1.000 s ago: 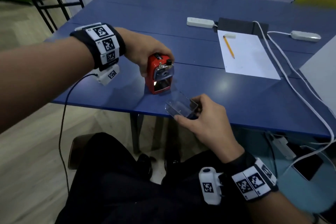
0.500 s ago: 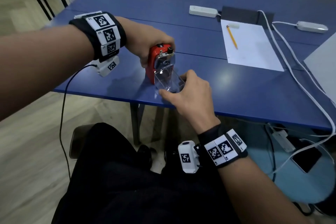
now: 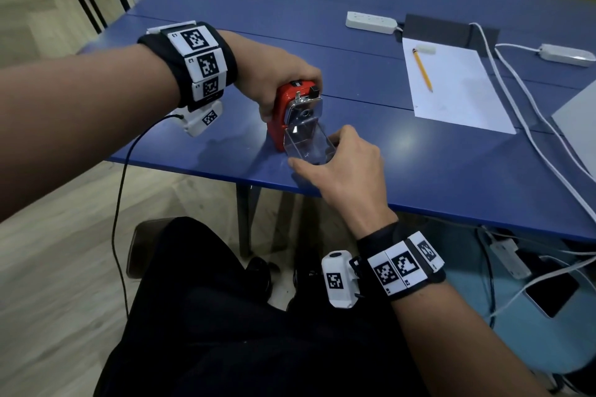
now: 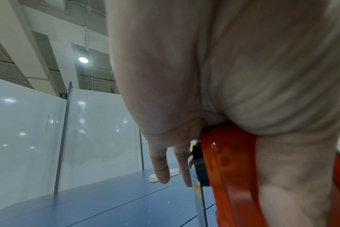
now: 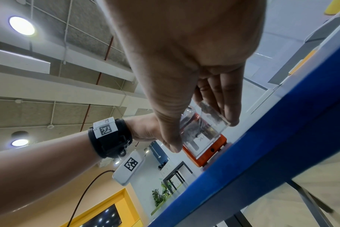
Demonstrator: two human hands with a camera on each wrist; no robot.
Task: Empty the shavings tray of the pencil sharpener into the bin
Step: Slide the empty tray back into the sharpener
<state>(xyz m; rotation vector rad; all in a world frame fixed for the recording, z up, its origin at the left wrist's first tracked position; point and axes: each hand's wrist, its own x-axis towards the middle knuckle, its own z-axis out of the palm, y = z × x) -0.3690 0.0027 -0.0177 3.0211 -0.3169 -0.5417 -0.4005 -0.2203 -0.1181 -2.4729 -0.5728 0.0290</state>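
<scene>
A red pencil sharpener (image 3: 280, 113) with a metal front stands near the front edge of the blue table (image 3: 451, 171). My left hand (image 3: 280, 80) grips its top and back; in the left wrist view the palm wraps the red body (image 4: 229, 176). The clear shavings tray (image 3: 308, 143) sits partly inside the sharpener's lower opening, its outer end sticking out toward me. My right hand (image 3: 335, 167) pinches that outer end between thumb and fingers; the right wrist view shows the tray (image 5: 202, 130) held against the red sharpener (image 5: 208, 153). No bin is in view.
A white sheet (image 3: 451, 87) with a yellow pencil (image 3: 422, 69) lies at the right. Behind it are a white power strip (image 3: 371, 22), a dark block (image 3: 451, 32) and white cables (image 3: 522, 113). My black-clad legs (image 3: 225, 316) are below the table edge.
My right hand has carried the clear tray from the table's front edge up to the sharpener and slid it partway into the opening. The left hand stayed on the sharpener.
</scene>
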